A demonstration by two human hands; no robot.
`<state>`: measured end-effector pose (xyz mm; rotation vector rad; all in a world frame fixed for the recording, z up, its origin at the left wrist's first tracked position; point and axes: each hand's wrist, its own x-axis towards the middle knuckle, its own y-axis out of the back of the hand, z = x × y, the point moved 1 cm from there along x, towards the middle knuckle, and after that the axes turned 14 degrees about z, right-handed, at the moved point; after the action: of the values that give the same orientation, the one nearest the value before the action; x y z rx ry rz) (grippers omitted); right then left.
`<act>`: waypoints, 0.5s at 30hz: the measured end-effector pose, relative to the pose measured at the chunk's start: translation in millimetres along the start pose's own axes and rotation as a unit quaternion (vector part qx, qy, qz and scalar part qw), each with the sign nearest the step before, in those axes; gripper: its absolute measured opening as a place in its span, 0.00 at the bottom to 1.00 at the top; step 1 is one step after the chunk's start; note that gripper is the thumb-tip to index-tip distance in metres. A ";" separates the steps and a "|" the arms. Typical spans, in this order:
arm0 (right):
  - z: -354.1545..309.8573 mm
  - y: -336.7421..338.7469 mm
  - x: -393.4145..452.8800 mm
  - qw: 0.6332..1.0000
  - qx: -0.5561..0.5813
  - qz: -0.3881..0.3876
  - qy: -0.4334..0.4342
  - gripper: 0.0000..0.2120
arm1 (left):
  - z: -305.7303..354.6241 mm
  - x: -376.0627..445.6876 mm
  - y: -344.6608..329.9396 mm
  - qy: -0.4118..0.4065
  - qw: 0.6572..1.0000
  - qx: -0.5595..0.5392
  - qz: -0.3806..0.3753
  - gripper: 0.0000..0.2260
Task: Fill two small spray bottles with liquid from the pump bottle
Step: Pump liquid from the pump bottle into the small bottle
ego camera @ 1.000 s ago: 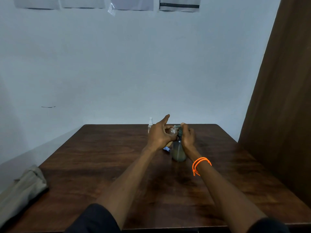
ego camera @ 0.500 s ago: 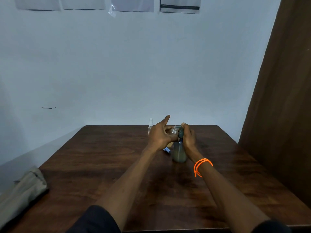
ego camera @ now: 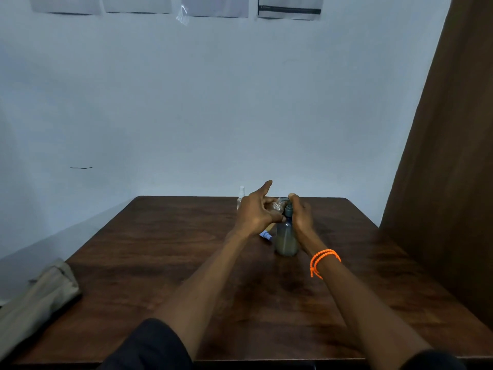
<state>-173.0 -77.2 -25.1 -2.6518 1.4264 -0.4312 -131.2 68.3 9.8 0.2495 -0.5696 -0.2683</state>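
Observation:
A grey-green pump bottle [ego camera: 286, 240] stands upright in the middle of the dark wooden table [ego camera: 165, 263], part full of murky liquid. My right hand [ego camera: 301, 214] wraps the bottle's neck and pump head from the right, thumb on top. My left hand [ego camera: 256, 212] holds a small clear spray bottle [ego camera: 278, 205] tilted against the pump spout, index finger pointing up. A second small spray bottle [ego camera: 241, 196] with a white cap stands upright behind my left hand.
A small white-and-blue item [ego camera: 266, 235] lies on the table under my left hand. A folded beige cloth [ego camera: 37, 295] sits off the table's left edge. A brown panel [ego camera: 450, 182] rises on the right; a pale wall is close behind.
Both hands stay at the pump bottle in nearly the same pose; the view has shifted very slightly.

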 end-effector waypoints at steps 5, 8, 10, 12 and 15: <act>-4.0 -0.1 -6.0 1.000 0.008 -0.009 0.016 0.24 | -3.7 -3.7 -4.3 -0.004 1.000 -0.005 0.002 0.51; -13.3 3.0 -4.6 1.000 0.005 -0.029 -0.005 0.16 | -1.0 -3.7 -2.2 0.000 1.000 -0.002 0.004 0.51; -12.5 4.9 -2.3 0.999 0.012 -0.028 -0.024 0.11 | 3.2 -2.9 1.0 0.003 1.000 0.000 0.001 0.51; -5.6 4.6 -0.3 0.999 0.030 -0.015 -0.030 0.12 | 4.8 -1.7 2.7 0.002 1.000 -0.003 -0.003 0.51; -4.0 -0.2 -5.1 0.999 0.033 0.000 -0.012 0.12 | 4.4 -3.3 3.0 0.002 1.000 -0.001 0.001 0.51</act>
<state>-176.7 -72.7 -22.2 -2.5969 1.3804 -0.4370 -135.8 71.5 12.7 0.2469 -0.5648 -0.2673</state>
